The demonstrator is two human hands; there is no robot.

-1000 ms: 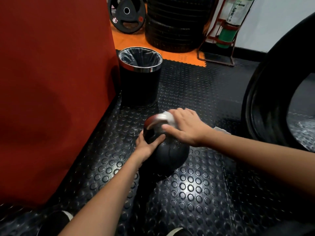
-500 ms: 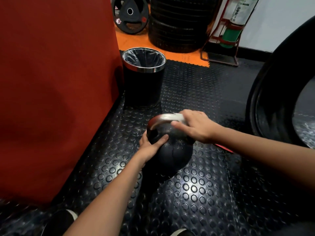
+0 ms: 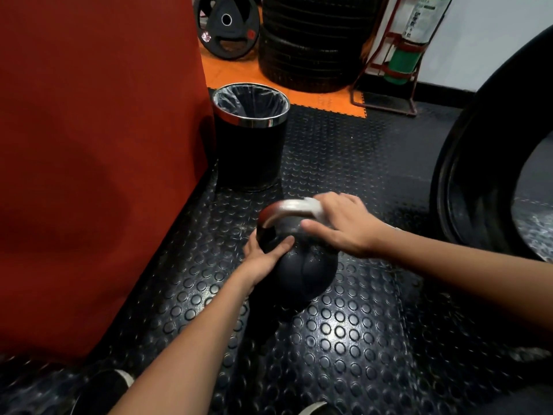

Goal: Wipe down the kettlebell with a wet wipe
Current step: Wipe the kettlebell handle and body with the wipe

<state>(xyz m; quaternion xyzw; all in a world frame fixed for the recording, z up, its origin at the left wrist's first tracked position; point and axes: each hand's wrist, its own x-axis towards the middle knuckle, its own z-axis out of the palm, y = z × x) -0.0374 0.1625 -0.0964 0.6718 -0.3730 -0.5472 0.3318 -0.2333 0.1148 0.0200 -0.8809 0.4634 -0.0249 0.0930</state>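
The kettlebell (image 3: 302, 265) is sitting upright on the studded black floor mat (image 3: 353, 333), just in front of the black bin (image 3: 250, 145), which is standing beside the red padded block (image 3: 95, 145). The left hand (image 3: 263, 259) is gripping the kettlebell from the side away from the big tyre (image 3: 478, 175), its thumb lying across the dark body just below the handle (image 3: 281, 211) and its fingers wrapping round the far side, out of sight. The right hand (image 3: 344, 226) is lying over the other end of the handle, on the side away from the bin's neighbouring red block, with its fingers curling over the top and its thumb pressing underneath. Under those fingers a pale wet wipe (image 3: 314, 209) is showing, pinched against the handle; its edges are blurring into the metal, so its full shape cannot be told. The kettlebell is thus being held between both hands, the body under the left and the handle under the right. Behind the bin, a weight plate (image 3: 227, 25) and a stack of tyres (image 3: 311, 43) are standing on orange flooring.
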